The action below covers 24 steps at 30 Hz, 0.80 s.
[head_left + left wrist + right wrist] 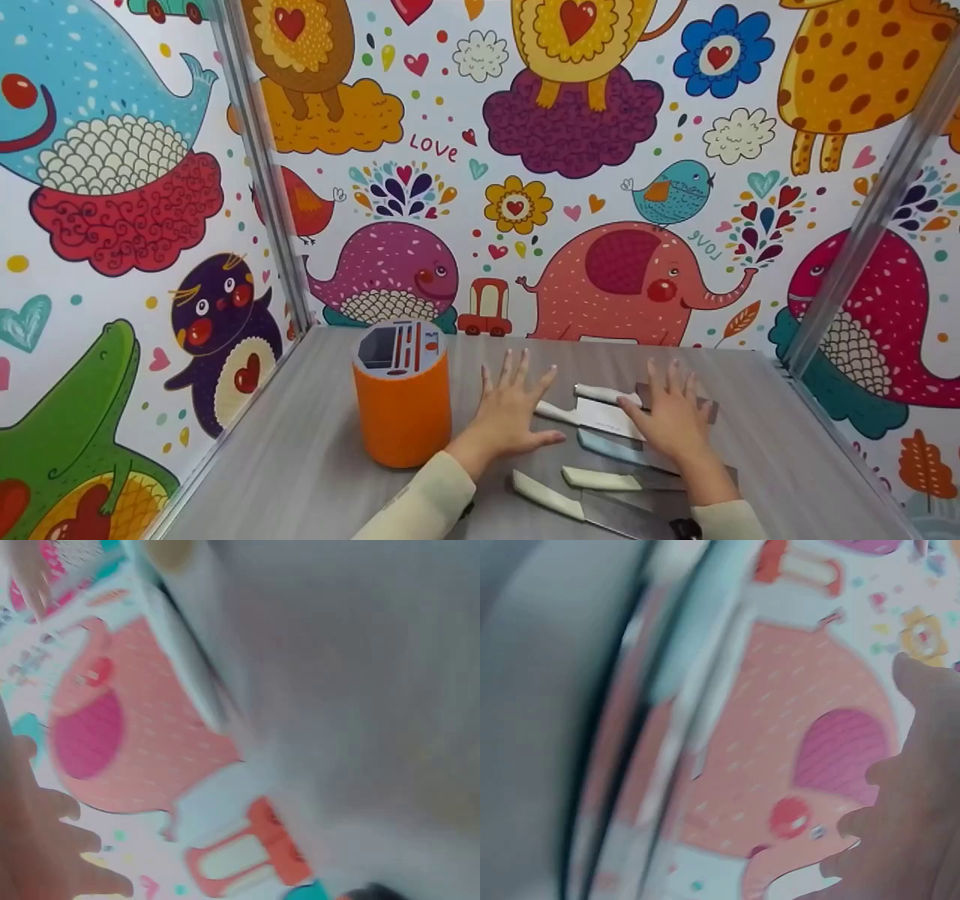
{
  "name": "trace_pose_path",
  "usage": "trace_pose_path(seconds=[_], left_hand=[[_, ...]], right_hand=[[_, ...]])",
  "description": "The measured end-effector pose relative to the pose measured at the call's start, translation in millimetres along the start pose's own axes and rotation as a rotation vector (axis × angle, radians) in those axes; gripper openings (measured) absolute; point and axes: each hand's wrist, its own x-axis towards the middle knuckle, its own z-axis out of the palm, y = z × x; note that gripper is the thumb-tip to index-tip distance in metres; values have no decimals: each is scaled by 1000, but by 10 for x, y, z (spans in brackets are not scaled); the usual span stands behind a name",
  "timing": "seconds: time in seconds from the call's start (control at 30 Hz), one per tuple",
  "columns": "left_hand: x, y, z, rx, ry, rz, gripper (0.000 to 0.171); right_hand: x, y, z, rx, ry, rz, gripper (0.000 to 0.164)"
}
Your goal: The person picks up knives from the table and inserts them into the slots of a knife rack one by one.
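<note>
My left hand (508, 412) is held with fingers spread, between an orange knife block (403, 416) and a row of several knives. My right hand (675, 424), fingers also spread, is over the blades and partly hides them. Neither hand grips anything. The row holds a cleaver (604, 417) with a pale handle, a knife with a white handle (604, 393) behind it, and a knife with a light blue handle (607, 448). Nearer lie two knives with cream handles, one smaller (600, 478) and one with a broad blade (626, 519). Spread fingers (889, 817) show in the right wrist view.
The grey wood-look table (300, 427) carries all of this. The block's grey slotted top (375, 367) faces up. Walls with printed cartoon animals, such as a pink elephant (615, 285), enclose the table, with metal posts (259, 165) at the corners.
</note>
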Motion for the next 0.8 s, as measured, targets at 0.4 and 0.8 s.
trace_pose_path(seconds=[0.4, 0.8], left_hand=[[-656, 250, -614, -73, 334, 230, 93], [-1006, -474, -824, -36, 880, -24, 86]], right_hand=[[-351, -692, -23, 141, -25, -174, 69], [-466, -1067, 205, 232, -378, -498, 40]])
